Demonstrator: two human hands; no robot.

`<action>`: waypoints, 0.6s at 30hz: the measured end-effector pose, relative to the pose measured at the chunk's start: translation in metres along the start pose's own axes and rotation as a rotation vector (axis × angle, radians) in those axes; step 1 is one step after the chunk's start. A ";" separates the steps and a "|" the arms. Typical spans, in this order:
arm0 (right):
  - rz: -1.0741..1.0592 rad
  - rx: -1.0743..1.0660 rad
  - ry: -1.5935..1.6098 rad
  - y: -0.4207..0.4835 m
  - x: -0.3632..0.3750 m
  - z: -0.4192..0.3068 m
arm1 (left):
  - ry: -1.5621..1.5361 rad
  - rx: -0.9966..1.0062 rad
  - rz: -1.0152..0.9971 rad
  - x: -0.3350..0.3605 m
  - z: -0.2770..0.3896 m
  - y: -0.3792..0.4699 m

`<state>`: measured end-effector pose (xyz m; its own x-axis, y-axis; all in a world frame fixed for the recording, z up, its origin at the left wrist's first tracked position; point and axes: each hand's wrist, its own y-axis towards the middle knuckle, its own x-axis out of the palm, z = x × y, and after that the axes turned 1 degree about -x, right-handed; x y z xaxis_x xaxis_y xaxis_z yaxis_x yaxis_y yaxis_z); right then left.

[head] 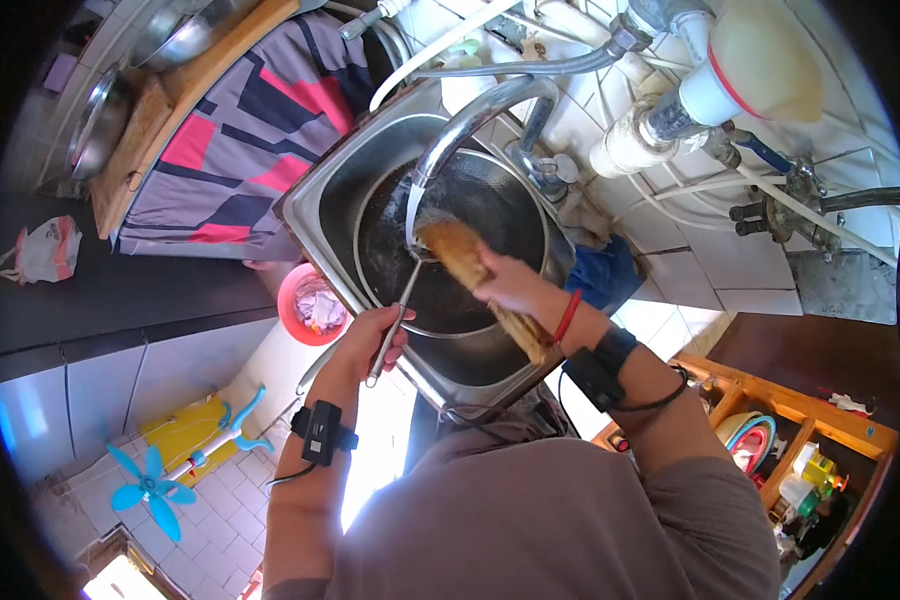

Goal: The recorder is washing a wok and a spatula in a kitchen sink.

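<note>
My left hand (379, 342) is closed around the metal handle of a utensil (403, 300), whose far end lies under the running tap. In my right hand (516, 285) is a brown bristle brush (457, 251), its far end at the utensil's head beneath the water. The utensil's head is mostly hidden by the brush and water. Below both sits a large dark wok (390, 289) inside the stainless steel sink (330, 247). From the curved metal faucet (461, 124) a stream of water falls onto the brush and utensil.
Pipes and hoses (555, 67) run along the tiled wall behind the sink. A patterned cloth (247, 142) covers something at the left. A pink basin (289, 319) holding cloth stands lower left. A blue cloth (604, 274) lies right of the sink. Open wooden shelves (787, 397) hold bowls and bottles.
</note>
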<state>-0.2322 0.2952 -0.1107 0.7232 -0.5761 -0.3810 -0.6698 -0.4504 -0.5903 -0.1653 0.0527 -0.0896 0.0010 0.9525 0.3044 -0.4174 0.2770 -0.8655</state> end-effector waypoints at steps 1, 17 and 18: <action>0.125 0.039 -0.055 0.003 -0.004 0.006 | 0.029 0.027 0.015 0.000 0.001 -0.002; 0.604 -0.278 -0.631 -0.035 -0.065 -0.001 | 1.036 0.274 0.419 -0.014 -0.014 -0.001; 0.627 -0.297 -0.609 -0.031 -0.070 0.003 | 1.040 0.278 0.416 -0.011 -0.013 -0.002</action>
<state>-0.2616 0.3512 -0.0678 0.1206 -0.3536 -0.9276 -0.9238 -0.3820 0.0256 -0.1527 0.0429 -0.0960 0.5105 0.6433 -0.5706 -0.7468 0.0027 -0.6650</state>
